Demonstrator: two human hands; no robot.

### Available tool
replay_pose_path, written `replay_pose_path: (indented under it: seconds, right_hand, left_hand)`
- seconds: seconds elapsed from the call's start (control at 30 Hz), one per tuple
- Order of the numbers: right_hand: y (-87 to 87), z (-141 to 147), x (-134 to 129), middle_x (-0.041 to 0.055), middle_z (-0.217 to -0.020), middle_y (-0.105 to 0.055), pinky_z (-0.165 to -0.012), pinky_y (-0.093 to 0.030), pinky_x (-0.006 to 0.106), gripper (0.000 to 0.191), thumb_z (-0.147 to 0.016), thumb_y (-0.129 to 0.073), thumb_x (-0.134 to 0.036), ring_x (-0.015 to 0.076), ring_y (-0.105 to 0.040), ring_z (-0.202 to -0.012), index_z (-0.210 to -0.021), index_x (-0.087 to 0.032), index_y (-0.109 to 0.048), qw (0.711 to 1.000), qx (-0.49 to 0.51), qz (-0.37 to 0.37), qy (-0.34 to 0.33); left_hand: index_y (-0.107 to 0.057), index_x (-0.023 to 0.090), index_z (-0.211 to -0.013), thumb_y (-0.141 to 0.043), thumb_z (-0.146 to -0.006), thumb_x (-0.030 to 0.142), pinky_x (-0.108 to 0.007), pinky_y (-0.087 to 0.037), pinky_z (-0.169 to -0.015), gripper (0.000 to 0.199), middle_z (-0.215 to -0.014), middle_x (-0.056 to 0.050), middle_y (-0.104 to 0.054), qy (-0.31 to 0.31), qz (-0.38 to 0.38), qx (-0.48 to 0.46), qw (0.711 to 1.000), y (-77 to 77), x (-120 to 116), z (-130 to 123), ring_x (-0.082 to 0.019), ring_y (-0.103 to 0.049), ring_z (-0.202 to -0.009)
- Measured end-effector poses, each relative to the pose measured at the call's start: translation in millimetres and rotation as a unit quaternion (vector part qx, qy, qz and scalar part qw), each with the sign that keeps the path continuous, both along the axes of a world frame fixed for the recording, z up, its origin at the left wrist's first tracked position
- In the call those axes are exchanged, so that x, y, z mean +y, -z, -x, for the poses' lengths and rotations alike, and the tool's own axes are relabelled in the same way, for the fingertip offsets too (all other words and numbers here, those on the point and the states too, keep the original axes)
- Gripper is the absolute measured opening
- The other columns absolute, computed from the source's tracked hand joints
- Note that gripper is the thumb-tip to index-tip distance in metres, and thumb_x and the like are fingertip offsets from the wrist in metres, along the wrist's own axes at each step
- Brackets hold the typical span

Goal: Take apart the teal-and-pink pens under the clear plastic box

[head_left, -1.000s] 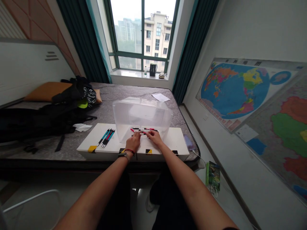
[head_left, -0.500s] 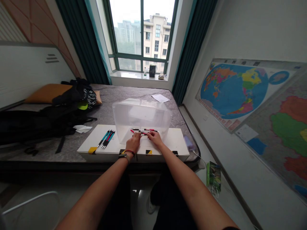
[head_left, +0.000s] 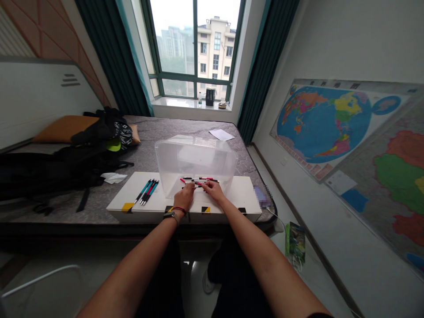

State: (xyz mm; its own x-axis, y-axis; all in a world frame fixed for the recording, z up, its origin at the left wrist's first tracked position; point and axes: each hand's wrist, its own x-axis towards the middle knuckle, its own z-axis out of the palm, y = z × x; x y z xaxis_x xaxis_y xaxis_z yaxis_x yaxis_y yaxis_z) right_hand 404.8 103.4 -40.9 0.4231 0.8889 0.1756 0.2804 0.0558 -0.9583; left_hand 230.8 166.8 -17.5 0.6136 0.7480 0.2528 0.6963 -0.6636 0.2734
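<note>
A clear plastic bin (head_left: 195,154) lies on its side on a white box (head_left: 241,190), its opening facing me. Several red, black and white pens (head_left: 207,179) lie loosely in it. At the bin's mouth, my left hand (head_left: 184,196) has its fingers closed in a pinch around one end of a slim pen (head_left: 198,185). My right hand (head_left: 213,191) pinches the same pen from the other side; the fingers cover much of it. To the left, several blue, red and black pens (head_left: 147,192) lie side by side on the white box.
The white box rests at the front edge of a grey mattress (head_left: 145,132). Black bags (head_left: 56,172) and a crumpled tissue (head_left: 113,177) lie to the left. A paper sheet (head_left: 221,134) is behind the bin. A blurred phone-like object (head_left: 261,197) with a cable lies right.
Almost nothing differs. Both hands stay at the bin's mouth with fingers closed, and the right fingers have shifted very slightly. The view has moved a little.
</note>
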Motion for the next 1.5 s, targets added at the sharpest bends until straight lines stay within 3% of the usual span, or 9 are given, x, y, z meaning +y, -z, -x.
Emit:
replay_pose_path:
  seconds: [0.2,0.4,0.57,0.77,0.93,1.07,1.17,1.33,1.5]
  right_hand:
    - [1.4,-0.1,1.7,0.0005,-0.07,-0.063,-0.064,-0.044,0.027,0.036,-0.078,-0.067,-0.055,0.0148,-0.055,-0.064,-0.076,-0.019,-0.064,1.0,0.021,-0.007,-0.002]
    - [0.0,1.9,3.0,-0.0002,-0.074,-0.063,-0.065,-0.045,0.027,0.031,-0.07,-0.073,-0.045,0.0143,-0.055,-0.066,-0.083,-0.019,-0.063,0.996,0.088,-0.022,-0.003]
    - [-2.3,2.3,2.3,-0.0012,-0.073,-0.063,-0.063,-0.045,0.027,0.03,-0.066,-0.076,-0.041,0.0133,-0.055,-0.064,-0.083,-0.019,-0.064,0.993,0.117,-0.026,-0.005]
    - [-7.9,4.8,-0.1,0.0018,-0.074,-0.068,-0.064,-0.047,0.027,0.034,-0.072,-0.075,-0.05,0.0142,-0.06,-0.065,-0.082,-0.018,-0.067,0.993,0.107,-0.017,-0.044]
    - [-6.6,7.7,1.8,0.0002,-0.062,-0.064,-0.059,-0.046,0.027,0.038,-0.075,-0.071,-0.055,0.0142,-0.059,-0.058,-0.082,-0.018,-0.067,0.995,0.092,-0.01,-0.023]
    - [-6.0,8.8,3.1,0.0021,-0.075,-0.07,-0.062,-0.049,0.027,0.044,-0.066,-0.079,-0.052,0.0165,-0.065,-0.068,-0.092,-0.019,-0.066,0.992,0.122,-0.03,-0.005]
    - [-7.5,8.8,2.4,0.0049,-0.079,-0.073,-0.058,-0.048,0.026,0.046,-0.072,-0.076,-0.052,0.0158,-0.065,-0.066,-0.101,-0.018,-0.067,0.991,0.134,-0.014,-0.017]
    - [-7.0,7.9,3.4,0.0056,-0.076,-0.073,-0.06,-0.05,0.027,0.034,-0.075,-0.073,-0.049,0.0154,-0.065,-0.064,-0.087,-0.018,-0.069,0.994,0.109,-0.011,-0.026]
    - [-6.3,7.0,4.1,0.0068,-0.082,-0.074,-0.062,-0.052,0.028,0.041,-0.07,-0.079,-0.048,0.0169,-0.067,-0.07,-0.095,-0.018,-0.068,0.987,0.158,-0.012,-0.02]
  left_hand:
    - [-0.055,0.024,-0.127,-0.027,-0.104,0.04,-0.026,-0.046,-0.067,0.04,-0.121,-0.01,-0.065,0.004,-0.009,0.006,1.0,-2.8,-2.4,0.2,-0.018,-0.067,-0.086]
    - [-0.057,0.025,-0.125,-0.022,-0.104,0.043,-0.026,-0.045,-0.064,0.045,-0.124,-0.01,-0.062,0.011,-0.027,0.006,1.0,-1.8,-1.6,0.4,-0.018,-0.066,-0.084]
    - [-0.05,0.024,-0.135,-0.03,-0.102,0.047,-0.027,-0.047,-0.067,0.044,-0.129,-0.01,-0.06,0.015,-0.025,-0.013,0.999,-0.5,-0.3,0.3,-0.02,-0.067,-0.09]
    - [-0.055,0.024,-0.126,-0.025,-0.104,0.042,-0.027,-0.045,-0.062,0.041,-0.123,-0.011,-0.061,0.003,-0.024,0.024,0.999,-2.1,-1.4,0.0,-0.019,-0.067,-0.084]
    - [-0.054,0.026,-0.126,-0.022,-0.104,0.045,-0.027,-0.044,-0.06,0.043,-0.124,-0.01,-0.06,0.002,-0.029,0.023,0.999,-3.9,-2.8,-0.2,-0.019,-0.066,-0.082]
    - [-0.054,0.026,-0.127,-0.021,-0.104,0.045,-0.027,-0.044,-0.062,0.044,-0.125,-0.011,-0.059,0.004,-0.026,0.02,0.999,-4.5,-3.0,0.0,-0.019,-0.066,-0.083]
    - [-0.054,0.026,-0.126,-0.019,-0.104,0.045,-0.027,-0.044,-0.062,0.045,-0.125,-0.011,-0.059,0.004,-0.024,0.013,1.0,-4.0,-2.4,0.0,-0.019,-0.065,-0.083]
    - [-0.054,0.025,-0.126,-0.02,-0.104,0.046,-0.026,-0.044,-0.063,0.046,-0.123,-0.011,-0.06,0.003,-0.017,0.015,1.0,-3.5,-1.3,-0.5,-0.019,-0.065,-0.083]
    - [-0.054,0.025,-0.127,-0.021,-0.104,0.046,-0.026,-0.045,-0.064,0.046,-0.122,-0.011,-0.06,-0.003,-0.012,0.023,1.0,-5.5,-2.1,-1.4,-0.019,-0.065,-0.085]
